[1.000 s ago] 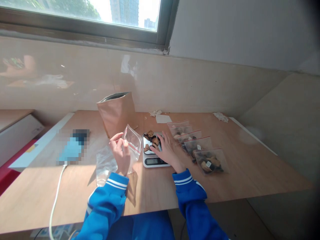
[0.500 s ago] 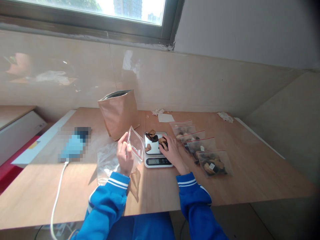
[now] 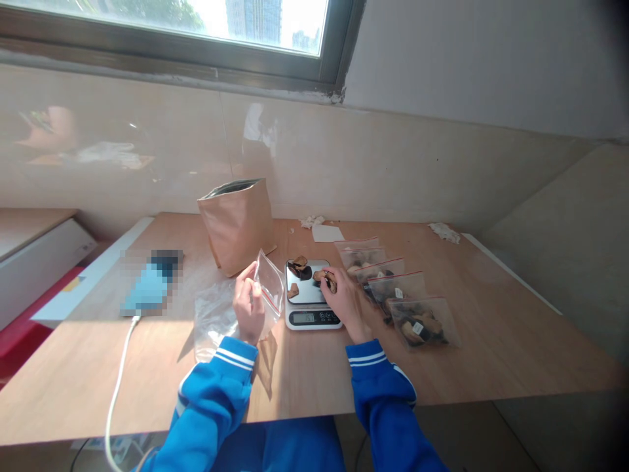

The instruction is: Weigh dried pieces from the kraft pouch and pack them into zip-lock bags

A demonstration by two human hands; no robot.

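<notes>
My left hand (image 3: 249, 308) grips a clear zip bag (image 3: 270, 282) with a red seal line, its mouth spread apart just left of the scale. Above the right side of the white kitchen scale (image 3: 291, 318), my right hand (image 3: 341, 298) has its fingers closed round some dried brown slices (image 3: 324, 280) with dark edges. More dried slices (image 3: 299, 267) and one small piece (image 3: 293, 290) lie on the shiny weighing plate. The lit display (image 3: 303, 318) is too small to read surely. Under my left hand rests a bundle of clear plastic bags (image 3: 211, 318).
Several filled zip bags (image 3: 425, 321) lie in a row right of the scale. A brown paper bag (image 3: 238, 226) stands open behind my left hand. A blurred phone-like object (image 3: 150, 285) with a white cable (image 3: 118, 380) is at left. White paper (image 3: 327, 233) lies near the wall.
My right hand has drawn its fingers together round the slices and raised them slightly off the plate. My left hand keeps holding the zip bag; the view has shifted a little.
</notes>
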